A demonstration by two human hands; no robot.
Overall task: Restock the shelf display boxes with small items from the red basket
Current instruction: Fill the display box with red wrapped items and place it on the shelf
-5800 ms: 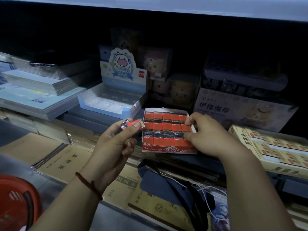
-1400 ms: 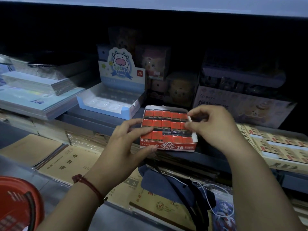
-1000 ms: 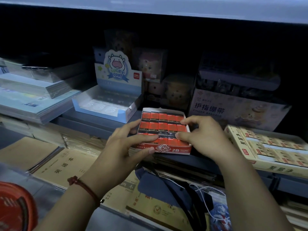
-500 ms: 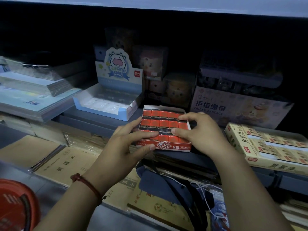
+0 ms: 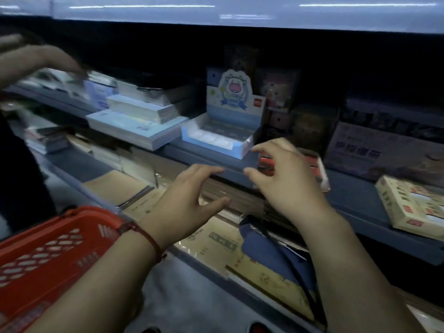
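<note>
Currently both hands hover empty, fingers relaxed: left hand (image 5: 189,203) near the red basket (image 5: 48,255), right hand (image 5: 286,181) in front of the red display box (image 5: 318,169) on the shelf (image 5: 211,162).

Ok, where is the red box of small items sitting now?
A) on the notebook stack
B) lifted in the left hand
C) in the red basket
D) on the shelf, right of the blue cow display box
D: the red box sits on the shelf just right of the blue cow display box, partly behind the right hand.
</note>
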